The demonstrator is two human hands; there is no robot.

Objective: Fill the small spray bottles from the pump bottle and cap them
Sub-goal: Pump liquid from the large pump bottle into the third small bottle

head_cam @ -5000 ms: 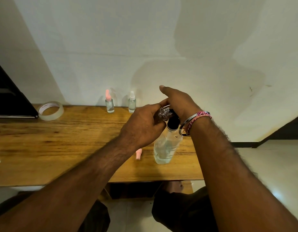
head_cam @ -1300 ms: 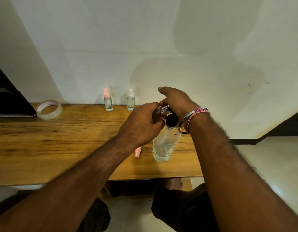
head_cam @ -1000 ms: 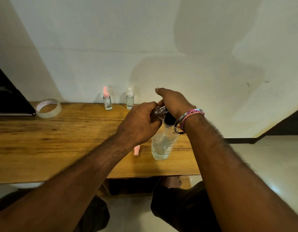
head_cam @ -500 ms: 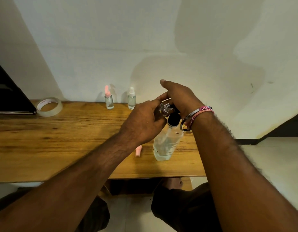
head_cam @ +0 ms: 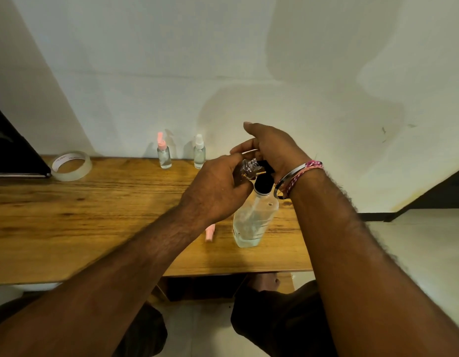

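A clear pump bottle (head_cam: 251,222) with a black pump head stands near the front edge of the wooden table (head_cam: 94,207). My left hand (head_cam: 215,191) grips a small uncapped clear spray bottle (head_cam: 247,167) and holds its threaded neck at the pump's spout. My right hand (head_cam: 272,148) rests on top of the pump head, palm down and fingers stretched forward. A pink cap (head_cam: 210,233) lies on the table beside the pump bottle. Two capped small bottles stand at the back by the wall, one with a pink top (head_cam: 163,153), one with a white top (head_cam: 199,153).
A roll of clear tape (head_cam: 71,166) lies at the back left of the table. A dark flat object (head_cam: 14,155) sits at the far left edge. The table ends just right of the pump bottle, with tiled floor (head_cam: 416,253) beyond. My knees are under the front edge.
My right hand pressed down on the pump head and has come back up. My left hand keeps the small bottle at the spout.
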